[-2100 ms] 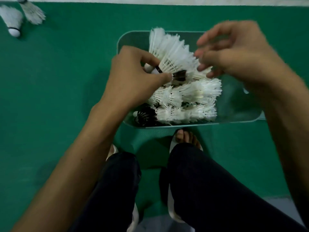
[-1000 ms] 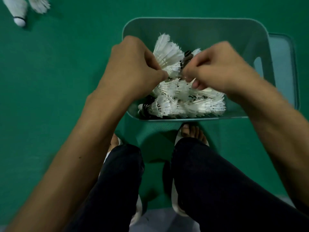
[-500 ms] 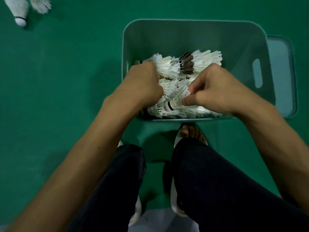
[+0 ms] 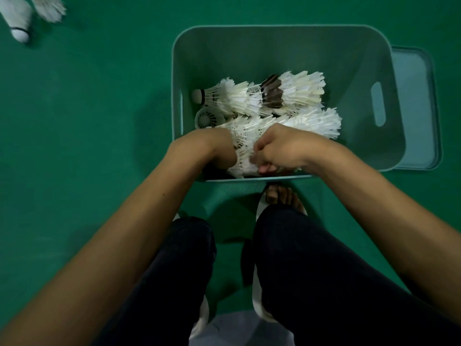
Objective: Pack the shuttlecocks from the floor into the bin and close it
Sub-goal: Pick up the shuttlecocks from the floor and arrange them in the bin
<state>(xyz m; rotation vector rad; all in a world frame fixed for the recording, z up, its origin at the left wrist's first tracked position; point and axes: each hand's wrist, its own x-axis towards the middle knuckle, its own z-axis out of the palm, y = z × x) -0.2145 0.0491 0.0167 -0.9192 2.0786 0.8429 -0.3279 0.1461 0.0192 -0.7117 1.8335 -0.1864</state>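
A teal plastic bin [image 4: 282,46] stands open on the green floor and holds several white feather shuttlecocks [image 4: 296,92] lying on their sides. Both my hands reach down into its near end. My left hand [image 4: 219,152] is pushed in among the feathers next to the near wall, and its fingers are hidden. My right hand [image 4: 279,148] has curled fingers that pinch the feathers of a row of shuttlecocks [image 4: 243,156] at the front of the bin. Two more shuttlecocks [image 4: 18,20] lie on the floor at the far left.
The bin's teal lid [image 4: 415,108] lies flat on the floor against the bin's right side. My knees and feet in white sandals [image 4: 258,290] are just behind the bin. Green court floor lies all around.
Both hands have gone from above the bin down into its near end with the shuttlecocks they held. The stacked row they lowered now lies in the bin.
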